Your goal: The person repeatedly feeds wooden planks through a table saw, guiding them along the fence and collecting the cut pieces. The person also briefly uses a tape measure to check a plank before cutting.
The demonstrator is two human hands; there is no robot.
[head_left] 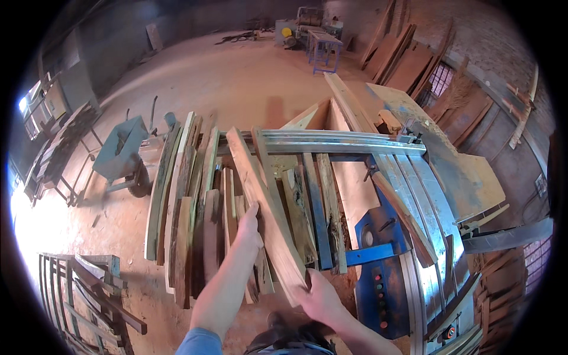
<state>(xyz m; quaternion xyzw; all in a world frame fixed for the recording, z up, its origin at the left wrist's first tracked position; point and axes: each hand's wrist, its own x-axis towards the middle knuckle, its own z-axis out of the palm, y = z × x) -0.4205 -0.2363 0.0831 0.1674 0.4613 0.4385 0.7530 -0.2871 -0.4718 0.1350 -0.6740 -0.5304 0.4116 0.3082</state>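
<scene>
A long, squared wooden plank lies slantwise before me, its far end up by the metal rail and its near end close to my body. My left hand grips its left edge around the middle. At the near end, my right hand is closed around the wood. Beneath and to the left, several rough boards lie side by side. To the right of the plank are more rough-edged boards, partly hidden by it.
A blue machine with a row of buttons and a slotted metal table stands at right. An aluminium rail crosses behind the boards. At left are a wheelbarrow and a metal rack. Planks lean on the right wall.
</scene>
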